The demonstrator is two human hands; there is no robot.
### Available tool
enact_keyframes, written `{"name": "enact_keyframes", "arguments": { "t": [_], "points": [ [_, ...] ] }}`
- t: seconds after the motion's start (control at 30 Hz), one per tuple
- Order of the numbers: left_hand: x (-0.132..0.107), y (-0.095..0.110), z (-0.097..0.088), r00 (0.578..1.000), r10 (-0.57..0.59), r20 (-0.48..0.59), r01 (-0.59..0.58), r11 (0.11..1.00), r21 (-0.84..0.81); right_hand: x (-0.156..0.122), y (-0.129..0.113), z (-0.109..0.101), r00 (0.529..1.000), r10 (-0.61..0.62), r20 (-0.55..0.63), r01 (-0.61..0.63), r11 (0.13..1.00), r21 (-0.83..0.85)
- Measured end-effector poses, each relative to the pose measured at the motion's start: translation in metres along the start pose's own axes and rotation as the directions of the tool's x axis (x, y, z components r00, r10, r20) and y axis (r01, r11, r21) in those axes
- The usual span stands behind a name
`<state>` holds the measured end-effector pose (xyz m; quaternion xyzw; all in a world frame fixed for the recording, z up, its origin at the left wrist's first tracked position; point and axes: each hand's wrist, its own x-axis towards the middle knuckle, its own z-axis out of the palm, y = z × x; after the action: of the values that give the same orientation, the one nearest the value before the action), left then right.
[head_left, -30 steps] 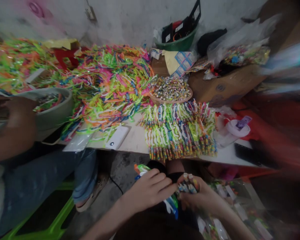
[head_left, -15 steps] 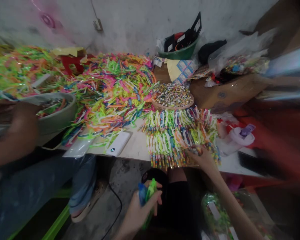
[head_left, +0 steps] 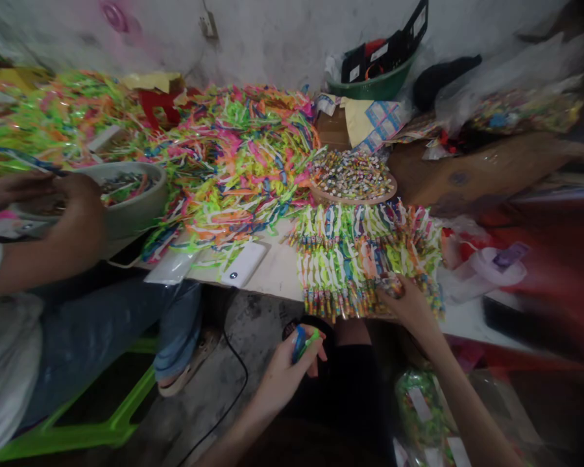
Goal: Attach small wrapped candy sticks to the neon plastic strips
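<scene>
My left hand (head_left: 292, 363) is low over my lap, closed on a few blue and green plastic strips (head_left: 303, 340). My right hand (head_left: 403, 303) reaches to the near edge of the table, its fingers curled on small colourful candy sticks at the front of the rows of finished candy sticks (head_left: 365, 259). Behind those rows stands a round tray of loose small candies (head_left: 353, 176). A big heap of neon plastic strips (head_left: 233, 162) covers the table's left half.
Another person sits at the left on a green stool (head_left: 78, 428), hands at a grey bowl (head_left: 136, 201). A white phone (head_left: 243, 264) lies on the table. A cardboard box (head_left: 481, 168), a green basket (head_left: 379, 81) and bags stand at the back right. A clear bag (head_left: 428, 408) lies by my right knee.
My hands were together in my lap on a bundle of sticks. My right hand then reached out to the rows on the table and stays there; my left keeps the strips.
</scene>
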<state>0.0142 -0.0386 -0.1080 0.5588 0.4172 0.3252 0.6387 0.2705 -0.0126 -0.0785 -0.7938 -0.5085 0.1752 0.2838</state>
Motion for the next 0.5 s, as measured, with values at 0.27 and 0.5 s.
{"name": "enact_keyframes", "arguments": {
  "t": [0.27,0.5],
  "points": [
    [0.004,0.014,-0.015,0.808,0.517,0.282,-0.538,0.451,0.712,-0.065,-0.037,0.006,0.879,-0.079,0.471,-0.164,0.876,0.453],
    [0.004,0.020,-0.027,0.633,0.606,0.481,-0.629,0.040,0.777,-0.083,-0.045,0.002,0.888,-0.230,0.398,0.024,0.888,0.460]
  ]
}}
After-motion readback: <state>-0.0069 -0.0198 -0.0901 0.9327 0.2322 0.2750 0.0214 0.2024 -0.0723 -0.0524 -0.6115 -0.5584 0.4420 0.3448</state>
